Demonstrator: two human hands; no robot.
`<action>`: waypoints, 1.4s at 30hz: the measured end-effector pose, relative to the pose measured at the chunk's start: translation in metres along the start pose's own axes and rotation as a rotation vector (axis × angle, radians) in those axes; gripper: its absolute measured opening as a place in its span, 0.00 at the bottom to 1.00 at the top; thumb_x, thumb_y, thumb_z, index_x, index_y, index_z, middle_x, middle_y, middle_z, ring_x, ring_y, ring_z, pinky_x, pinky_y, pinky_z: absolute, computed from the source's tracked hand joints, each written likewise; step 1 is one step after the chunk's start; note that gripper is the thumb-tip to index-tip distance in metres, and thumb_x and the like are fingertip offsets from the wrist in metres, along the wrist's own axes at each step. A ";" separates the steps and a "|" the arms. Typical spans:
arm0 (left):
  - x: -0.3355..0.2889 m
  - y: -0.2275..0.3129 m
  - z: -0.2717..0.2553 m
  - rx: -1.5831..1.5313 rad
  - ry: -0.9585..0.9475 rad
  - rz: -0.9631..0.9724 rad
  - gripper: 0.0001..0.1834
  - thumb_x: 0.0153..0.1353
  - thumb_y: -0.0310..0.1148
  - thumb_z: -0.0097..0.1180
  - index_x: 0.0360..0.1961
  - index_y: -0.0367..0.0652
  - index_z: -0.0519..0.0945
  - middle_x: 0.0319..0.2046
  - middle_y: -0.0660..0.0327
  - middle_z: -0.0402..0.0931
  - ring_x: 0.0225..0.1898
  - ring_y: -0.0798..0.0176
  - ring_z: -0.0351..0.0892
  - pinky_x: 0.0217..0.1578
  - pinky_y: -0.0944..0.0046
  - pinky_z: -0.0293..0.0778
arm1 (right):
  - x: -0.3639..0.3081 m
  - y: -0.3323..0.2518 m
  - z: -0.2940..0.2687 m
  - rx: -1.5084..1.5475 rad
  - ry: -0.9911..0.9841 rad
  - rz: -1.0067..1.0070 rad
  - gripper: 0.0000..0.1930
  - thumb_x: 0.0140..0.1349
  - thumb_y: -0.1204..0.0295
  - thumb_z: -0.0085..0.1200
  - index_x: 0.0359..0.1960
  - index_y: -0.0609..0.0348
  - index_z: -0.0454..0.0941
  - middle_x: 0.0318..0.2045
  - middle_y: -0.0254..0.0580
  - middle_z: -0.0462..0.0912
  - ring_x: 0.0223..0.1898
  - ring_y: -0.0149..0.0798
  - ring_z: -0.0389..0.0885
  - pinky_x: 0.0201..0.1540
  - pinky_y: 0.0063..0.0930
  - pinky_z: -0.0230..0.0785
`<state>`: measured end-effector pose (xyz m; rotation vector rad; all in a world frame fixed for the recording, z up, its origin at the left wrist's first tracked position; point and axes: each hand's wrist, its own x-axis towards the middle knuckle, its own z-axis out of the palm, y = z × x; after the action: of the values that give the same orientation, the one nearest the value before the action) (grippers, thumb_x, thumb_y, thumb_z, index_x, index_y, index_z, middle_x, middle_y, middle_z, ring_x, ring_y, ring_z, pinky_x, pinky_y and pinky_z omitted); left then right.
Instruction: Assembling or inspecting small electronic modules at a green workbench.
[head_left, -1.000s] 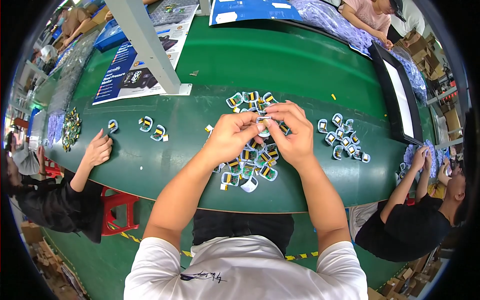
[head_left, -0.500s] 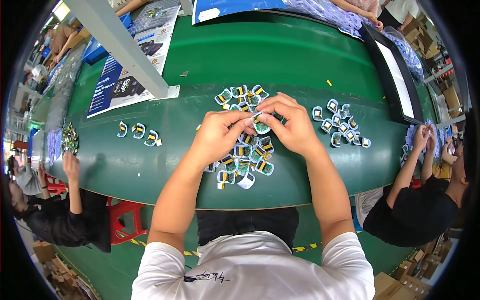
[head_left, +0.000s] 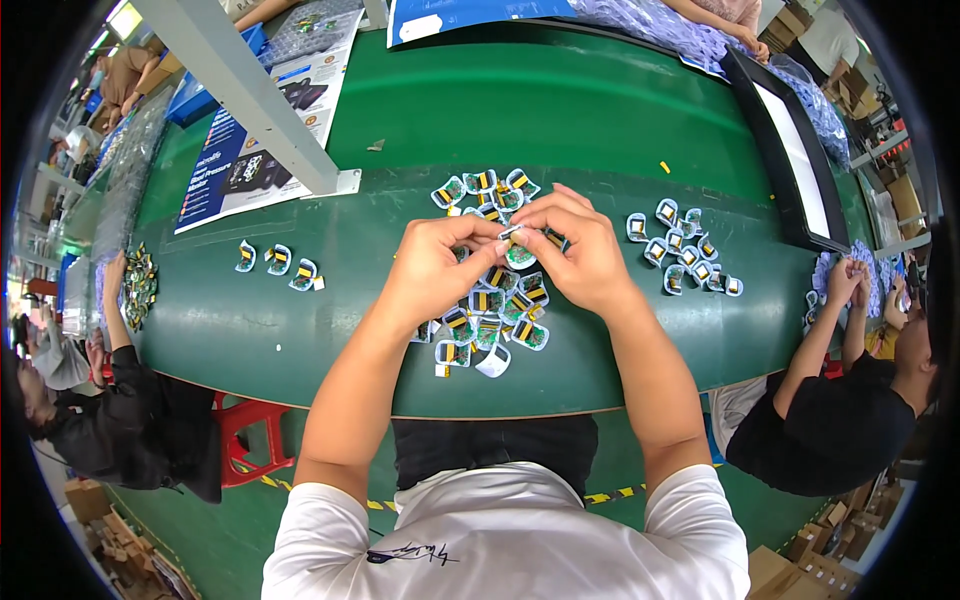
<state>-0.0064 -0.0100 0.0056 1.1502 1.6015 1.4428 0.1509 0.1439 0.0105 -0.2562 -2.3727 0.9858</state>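
Observation:
Between my two hands is a small circuit board in a pale shell [head_left: 519,256], held over the middle of the green table. My left hand [head_left: 440,262] pinches its upper left side between thumb and forefinger. From the other side my right hand [head_left: 568,250] grips it with thumb and fingertips. Beneath and around my hands lies a pile of similar circuit boards [head_left: 487,302], pale-rimmed with black and yellow parts. My fingers hide some of the held board and part of the pile.
More boards lie in a group [head_left: 676,243] on the right, and several [head_left: 277,261] sit on the left. A grey metal post [head_left: 250,100] stands on the table beside a printed sheet [head_left: 225,185]. A black-framed light panel [head_left: 790,150] is at right. Co-workers sit on both sides.
My hands stay nearly in place, and the held board's upper edge has tilted slightly. The co-worker on the left has moved an arm farther left and away along the table.

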 end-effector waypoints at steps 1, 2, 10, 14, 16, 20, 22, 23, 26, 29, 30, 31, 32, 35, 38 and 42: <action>0.001 -0.004 0.001 -0.020 0.032 0.017 0.09 0.67 0.22 0.64 0.47 0.31 0.87 0.37 0.56 0.89 0.39 0.69 0.88 0.42 0.68 0.83 | 0.000 -0.001 0.003 -0.001 0.024 0.009 0.04 0.65 0.74 0.65 0.39 0.60 0.87 0.41 0.38 0.90 0.48 0.41 0.88 0.72 0.56 0.64; 0.001 -0.006 0.001 -0.040 0.064 0.035 0.10 0.67 0.23 0.64 0.47 0.31 0.86 0.37 0.58 0.89 0.39 0.70 0.87 0.42 0.69 0.82 | 0.000 -0.002 0.005 -0.001 0.047 0.018 0.04 0.65 0.74 0.65 0.39 0.60 0.87 0.41 0.38 0.90 0.48 0.42 0.88 0.72 0.56 0.64; 0.003 -0.005 0.000 -0.204 0.090 -0.108 0.11 0.68 0.23 0.64 0.49 0.29 0.84 0.39 0.59 0.88 0.40 0.72 0.87 0.41 0.71 0.81 | 0.005 -0.008 0.001 -0.254 0.211 -0.276 0.08 0.55 0.75 0.72 0.36 0.55 0.88 0.46 0.36 0.88 0.52 0.44 0.86 0.67 0.55 0.69; 0.003 -0.004 -0.003 -0.213 0.032 -0.205 0.11 0.69 0.24 0.64 0.48 0.29 0.84 0.39 0.58 0.88 0.38 0.70 0.87 0.40 0.70 0.81 | 0.007 -0.009 0.002 -0.309 0.104 -0.372 0.10 0.51 0.76 0.73 0.34 0.54 0.87 0.50 0.36 0.86 0.58 0.47 0.82 0.67 0.56 0.69; 0.003 -0.004 -0.004 -0.218 0.017 -0.207 0.11 0.69 0.24 0.65 0.48 0.28 0.84 0.39 0.58 0.88 0.37 0.70 0.87 0.39 0.70 0.81 | 0.007 -0.009 0.000 -0.315 0.083 -0.382 0.09 0.52 0.77 0.72 0.34 0.55 0.86 0.50 0.36 0.86 0.60 0.47 0.81 0.68 0.57 0.68; 0.003 -0.002 -0.004 -0.268 -0.005 -0.170 0.11 0.68 0.25 0.65 0.47 0.28 0.84 0.38 0.58 0.88 0.36 0.71 0.86 0.39 0.71 0.80 | 0.006 -0.008 -0.001 -0.165 0.019 -0.302 0.08 0.57 0.79 0.68 0.36 0.58 0.82 0.50 0.38 0.86 0.60 0.48 0.81 0.69 0.55 0.67; 0.004 -0.004 -0.004 -0.255 0.031 -0.155 0.10 0.69 0.25 0.65 0.47 0.29 0.84 0.37 0.59 0.88 0.36 0.71 0.87 0.38 0.70 0.81 | 0.006 -0.005 -0.003 -0.121 0.006 -0.264 0.08 0.59 0.79 0.65 0.38 0.58 0.80 0.49 0.40 0.87 0.59 0.48 0.82 0.69 0.54 0.67; 0.004 -0.006 -0.005 -0.239 0.065 -0.141 0.10 0.69 0.26 0.65 0.47 0.29 0.84 0.35 0.59 0.88 0.35 0.71 0.87 0.37 0.70 0.81 | 0.006 0.000 -0.004 -0.057 0.074 -0.214 0.06 0.62 0.79 0.64 0.38 0.59 0.80 0.46 0.40 0.87 0.56 0.46 0.84 0.68 0.52 0.68; 0.008 -0.008 -0.005 -0.235 0.120 -0.129 0.10 0.69 0.26 0.65 0.47 0.30 0.84 0.35 0.60 0.87 0.36 0.72 0.86 0.38 0.71 0.80 | 0.010 0.010 -0.013 0.239 0.246 0.231 0.04 0.71 0.76 0.58 0.40 0.63 0.78 0.33 0.38 0.88 0.38 0.33 0.87 0.48 0.39 0.81; 0.009 -0.007 -0.003 -0.277 0.152 -0.109 0.11 0.69 0.26 0.64 0.49 0.30 0.83 0.38 0.59 0.88 0.39 0.70 0.87 0.42 0.70 0.80 | 0.039 0.046 -0.034 0.047 0.201 0.299 0.03 0.71 0.76 0.57 0.40 0.62 0.79 0.34 0.42 0.88 0.34 0.37 0.89 0.39 0.36 0.81; 0.010 -0.008 -0.002 -0.318 0.165 -0.093 0.12 0.69 0.26 0.64 0.49 0.29 0.83 0.39 0.58 0.87 0.40 0.69 0.88 0.42 0.69 0.81 | 0.045 0.065 -0.038 -0.207 0.206 0.274 0.03 0.70 0.76 0.57 0.42 0.60 0.81 0.35 0.43 0.88 0.36 0.41 0.89 0.42 0.38 0.80; 0.009 -0.008 -0.004 -0.319 0.166 -0.091 0.12 0.69 0.26 0.64 0.49 0.29 0.83 0.39 0.58 0.87 0.40 0.69 0.88 0.42 0.69 0.81 | 0.046 0.080 -0.039 -0.457 0.205 0.243 0.06 0.69 0.76 0.57 0.44 0.59 0.83 0.37 0.44 0.89 0.39 0.46 0.89 0.45 0.39 0.80; 0.007 -0.008 -0.006 -0.368 0.165 -0.107 0.12 0.69 0.25 0.64 0.50 0.28 0.82 0.41 0.56 0.87 0.40 0.66 0.89 0.44 0.68 0.81 | 0.041 0.089 -0.040 -0.457 0.203 0.238 0.06 0.69 0.76 0.57 0.44 0.59 0.83 0.37 0.44 0.89 0.39 0.46 0.89 0.45 0.39 0.80; 0.013 -0.005 -0.008 -0.451 0.171 -0.109 0.13 0.70 0.25 0.62 0.51 0.27 0.81 0.42 0.54 0.87 0.42 0.61 0.90 0.45 0.66 0.83 | 0.030 0.096 -0.047 -0.911 0.114 0.020 0.13 0.66 0.76 0.58 0.51 0.54 0.87 0.44 0.42 0.89 0.50 0.52 0.84 0.57 0.47 0.73; 0.010 -0.001 -0.010 -0.497 0.195 -0.116 0.13 0.71 0.24 0.61 0.52 0.27 0.80 0.44 0.52 0.87 0.42 0.59 0.90 0.47 0.64 0.84 | 0.026 0.053 -0.034 -0.756 0.172 -0.038 0.11 0.66 0.77 0.59 0.48 0.56 0.87 0.44 0.43 0.89 0.47 0.52 0.85 0.54 0.47 0.74; 0.009 -0.003 -0.012 -0.609 0.173 -0.114 0.14 0.71 0.25 0.61 0.53 0.27 0.80 0.46 0.52 0.86 0.43 0.57 0.90 0.48 0.62 0.85 | 0.016 0.004 -0.008 -0.387 0.208 -0.212 0.16 0.64 0.77 0.64 0.53 0.58 0.85 0.43 0.43 0.90 0.45 0.50 0.86 0.55 0.43 0.75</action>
<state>-0.0208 -0.0060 0.0050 0.5860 1.1754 1.8147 0.1418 0.1578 0.0195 -0.2313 -2.3219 0.3777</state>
